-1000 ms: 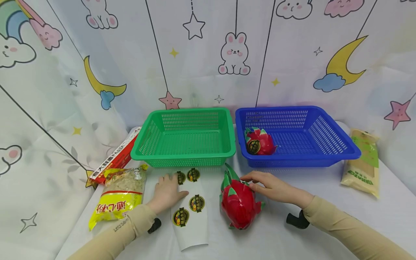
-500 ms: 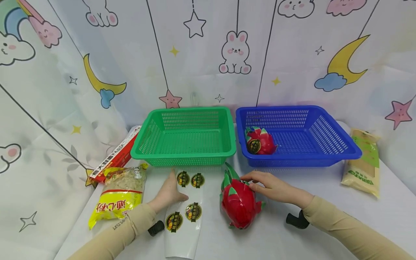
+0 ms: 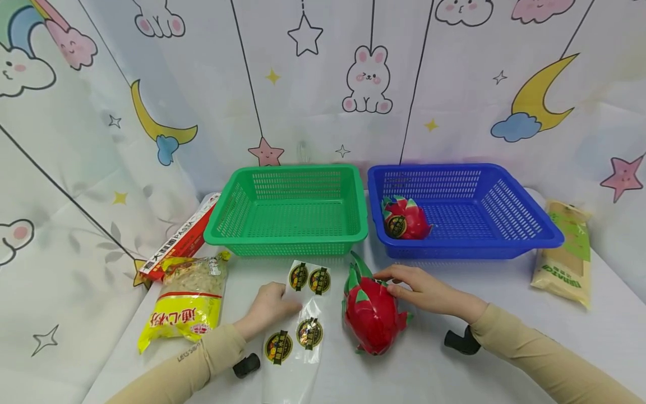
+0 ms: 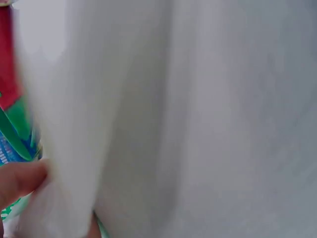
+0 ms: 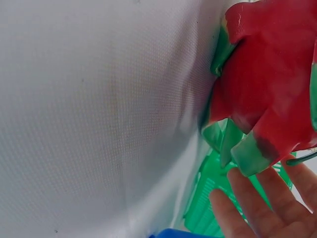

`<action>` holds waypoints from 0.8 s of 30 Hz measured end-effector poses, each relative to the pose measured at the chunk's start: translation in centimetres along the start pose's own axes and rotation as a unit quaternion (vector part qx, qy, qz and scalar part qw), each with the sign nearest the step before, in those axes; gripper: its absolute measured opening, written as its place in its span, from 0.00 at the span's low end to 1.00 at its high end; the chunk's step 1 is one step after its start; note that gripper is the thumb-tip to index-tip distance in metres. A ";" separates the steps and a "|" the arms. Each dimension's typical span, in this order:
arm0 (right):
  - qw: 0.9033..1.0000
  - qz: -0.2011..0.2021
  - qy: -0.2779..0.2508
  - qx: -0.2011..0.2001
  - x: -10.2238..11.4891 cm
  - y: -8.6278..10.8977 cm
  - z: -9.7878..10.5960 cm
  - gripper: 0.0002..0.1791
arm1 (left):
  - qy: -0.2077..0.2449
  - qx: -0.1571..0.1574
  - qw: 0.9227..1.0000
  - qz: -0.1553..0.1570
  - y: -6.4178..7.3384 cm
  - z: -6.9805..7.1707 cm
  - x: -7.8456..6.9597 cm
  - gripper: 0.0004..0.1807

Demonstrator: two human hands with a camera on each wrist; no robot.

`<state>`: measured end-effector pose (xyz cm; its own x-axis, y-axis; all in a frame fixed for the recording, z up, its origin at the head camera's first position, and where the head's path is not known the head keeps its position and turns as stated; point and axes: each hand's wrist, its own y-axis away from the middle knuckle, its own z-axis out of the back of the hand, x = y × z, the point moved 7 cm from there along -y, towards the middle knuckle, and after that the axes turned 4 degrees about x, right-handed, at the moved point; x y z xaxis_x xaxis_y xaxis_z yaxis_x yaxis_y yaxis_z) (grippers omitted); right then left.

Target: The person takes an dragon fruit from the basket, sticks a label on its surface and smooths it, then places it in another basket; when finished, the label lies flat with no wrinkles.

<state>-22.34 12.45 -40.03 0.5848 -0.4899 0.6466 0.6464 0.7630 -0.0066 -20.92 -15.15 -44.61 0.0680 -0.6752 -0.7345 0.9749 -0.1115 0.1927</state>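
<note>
In the head view my left hand (image 3: 271,310) pinches the upper left edge of a white sheet of stickers (image 3: 315,306), its thumb in front and fingers behind. Several round black-and-gold labels are on the sheet, whose top is lifted off the table. The left wrist view shows the thumb (image 4: 25,182) against the sheet's blurred pale back. A red dragon fruit (image 3: 374,317) with green tips stands to the right of the sheet. My right hand (image 3: 424,289) rests its extended fingers against the fruit's upper right side. Those fingers (image 5: 252,203) appear nearly straight in the right wrist view.
A green basket (image 3: 287,247) and a blue basket (image 3: 469,249) stand at the back. Inside the blue one lies another dragon fruit (image 3: 414,220) bearing a label. A yellow pasta bag (image 3: 187,300) and red pasta box (image 3: 187,235) are at left, a beige packet (image 3: 565,252) at right.
My left hand has drawn back from the sheet's left side and now pinches its edge. The sheet shifted toward me, then its top rose and moved right. The right hand and fruit stayed still.
</note>
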 end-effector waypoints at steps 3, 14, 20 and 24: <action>1.000 0.003 0.006 -0.004 0.1 0.0 0.1 0.19 | 0.014 0.001 1.000 -0.001 0.2 -0.1 -0.2 0.18; 0.995 0.074 0.029 -0.060 2.0 -0.6 1.4 0.17 | 0.102 -0.010 0.994 -0.042 1.6 0.9 -3.4 0.09; 0.988 0.122 0.025 -0.092 3.9 -1.4 2.1 0.16 | 0.155 -0.038 0.987 -0.035 1.9 2.6 -5.2 0.09; 0.982 0.158 0.028 -0.101 5.5 -1.9 2.1 0.17 | 0.215 -0.028 0.976 -0.019 2.0 2.9 -5.6 0.10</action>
<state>-21.35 9.22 -34.85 0.7938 -0.2695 0.5453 0.5099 0.7836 -0.3549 -19.98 -13.67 -38.20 0.1024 -0.3012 -0.9480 0.9877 -0.0820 0.1328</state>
